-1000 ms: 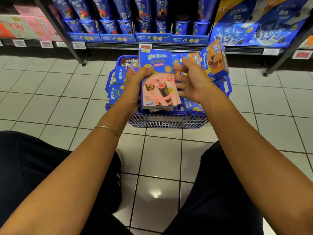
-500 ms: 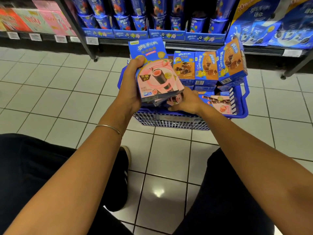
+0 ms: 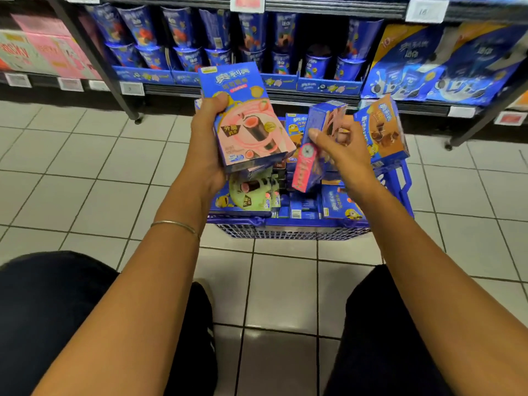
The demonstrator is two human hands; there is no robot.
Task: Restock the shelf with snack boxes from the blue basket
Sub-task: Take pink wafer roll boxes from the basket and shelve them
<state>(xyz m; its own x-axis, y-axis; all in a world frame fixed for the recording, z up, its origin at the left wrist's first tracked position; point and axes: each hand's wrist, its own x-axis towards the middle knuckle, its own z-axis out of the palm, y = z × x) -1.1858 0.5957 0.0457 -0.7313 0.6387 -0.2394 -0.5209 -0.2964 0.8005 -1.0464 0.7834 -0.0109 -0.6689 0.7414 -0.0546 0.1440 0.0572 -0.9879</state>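
Above the blue basket (image 3: pixel 300 230), left hand (image 3: pixel 206 144) grips stacked pink boxes (image 3: pixel 251 130); right hand (image 3: pixel 341 157) holds a tilted box (image 3: pixel 305 167).

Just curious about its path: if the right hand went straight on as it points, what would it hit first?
Likely the strawberry box held in the left hand; the right hand, gripping a pink-edged box, points toward it. Depth is unclear.

Thin bangle (image 3: pixel 175 225), dark trousers (image 3: pixel 51 310)
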